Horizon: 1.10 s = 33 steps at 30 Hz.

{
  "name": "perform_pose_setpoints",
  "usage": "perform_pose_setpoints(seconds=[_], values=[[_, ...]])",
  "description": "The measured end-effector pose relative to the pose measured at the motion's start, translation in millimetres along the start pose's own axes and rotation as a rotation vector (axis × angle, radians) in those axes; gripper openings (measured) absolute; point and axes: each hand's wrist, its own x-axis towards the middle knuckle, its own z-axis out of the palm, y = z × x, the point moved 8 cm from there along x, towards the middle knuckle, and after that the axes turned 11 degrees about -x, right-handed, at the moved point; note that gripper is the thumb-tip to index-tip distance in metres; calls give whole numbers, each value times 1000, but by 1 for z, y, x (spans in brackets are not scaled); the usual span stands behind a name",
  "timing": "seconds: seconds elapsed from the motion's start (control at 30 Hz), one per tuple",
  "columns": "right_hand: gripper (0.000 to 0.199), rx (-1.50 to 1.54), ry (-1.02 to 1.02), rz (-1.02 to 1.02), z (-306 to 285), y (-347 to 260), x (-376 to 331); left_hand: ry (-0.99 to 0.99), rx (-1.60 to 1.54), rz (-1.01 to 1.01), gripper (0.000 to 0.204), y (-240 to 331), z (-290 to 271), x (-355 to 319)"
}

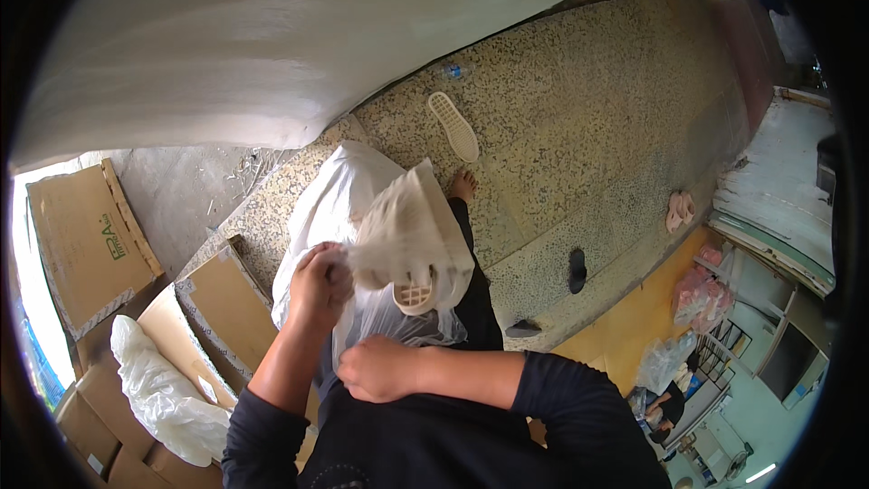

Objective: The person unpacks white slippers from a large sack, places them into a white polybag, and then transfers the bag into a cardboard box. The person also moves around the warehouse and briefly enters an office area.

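Note:
A clear plastic bag (pixel 433 330) lies over my lap, with a bundle of cream shoe soles (pixel 421 217) standing up out of it, partly blurred. The grid-patterned end of one sole (pixel 414 297) shows near my body. My left hand (pixel 321 285) is closed at the left of the bundle, gripping what looks like the bag's edge; motion smears that spot. Nearer my body, my right hand (pixel 377 369) is a fist around the bag's gathered near edge. Behind the bundle is a white plastic sack (pixel 330 190). A single cream sole (pixel 453 127) lies on the floor ahead.
Cardboard boxes (pixel 217 308) and a crumpled white plastic wrap (pixel 163 394) are at my left. A large pale sheet (pixel 272 45) spans the far left. Dark slippers (pixel 577 270), pink slippers (pixel 680 211) and a plastic bottle (pixel 453 71) lie on the speckled floor (pixel 579 136).

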Motion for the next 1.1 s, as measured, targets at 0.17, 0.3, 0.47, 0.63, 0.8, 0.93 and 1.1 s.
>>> perform_pose_setpoints(seconds=[0.17, 0.3, 0.47, 0.63, 0.8, 0.93, 1.1], values=[[13, 384, 679, 115, -129, 139, -96, 89, 579, -133, 24, -15, -118, -55], [37, 95, 764, 1078, -127, 494, -180, 753, 373, -53, 33, -8, -254, -109], [99, -243, 198, 1752, -33, 787, -197, 1075, 815, -264, 20, -8, -313, -151], [86, -162, 539, 1880, 23, 851, -172, 1035, 913, -384, 24, -33, -299, -153], [41, -68, 791, 1407, 20, 770, -178, 868, 988, -121, 24, -25, -281, -104], [27, -210, 735, 1273, -20, 574, -197, 795, 988, 267, 38, 18, -246, -78], [18, 27, 754, 1147, -61, 289, -229, 400, 550, 513, 39, 62, -159, -63]])
